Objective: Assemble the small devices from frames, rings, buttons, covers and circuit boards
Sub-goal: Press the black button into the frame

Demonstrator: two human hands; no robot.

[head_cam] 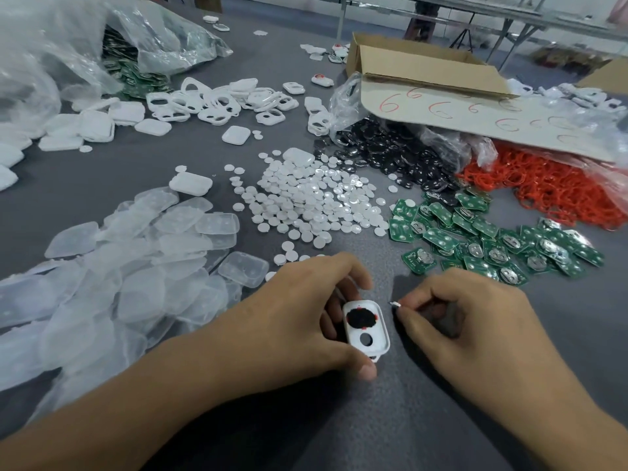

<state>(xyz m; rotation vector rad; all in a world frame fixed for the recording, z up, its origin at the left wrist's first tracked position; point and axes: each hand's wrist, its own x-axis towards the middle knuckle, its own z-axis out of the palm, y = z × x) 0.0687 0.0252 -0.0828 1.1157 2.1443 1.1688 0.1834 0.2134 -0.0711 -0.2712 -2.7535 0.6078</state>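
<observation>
Landmark: white frame (368, 341), low centre of the grey tabletop (339, 436), open side up.

- Left hand (299, 314) grips the frame, fingers curled round its far end and left side, thumb at its near corner.
- A black button (361, 317) with red showing at its edge sits in the frame's larger opening. The smaller round hole lies on the near side of it.
- Right hand (465, 321), just right of the frame, fingers curled, thumb and forefinger pinching a small white piece (396, 304). The piece is close to the frame's far right corner, with a narrow gap between them. Too small to tell what part it is.
- Beyond the frame: a loose heap of white buttons (316, 198).
- Beyond and right of the frame: green circuit boards (492, 239) scattered flat. Farther that way is a tangle of red rings (557, 188).
- Past the white buttons, well beyond the frame: black buttons (384, 151) spilling from clear plastic under a cardboard box (424, 69) with red figures on its flap.
- Left of the frame: a spread of translucent covers (136, 266), overlapping.
- Far left beyond the frame: more white frames (217, 100) in a pile, by a crumpled plastic bag (68, 45).
</observation>
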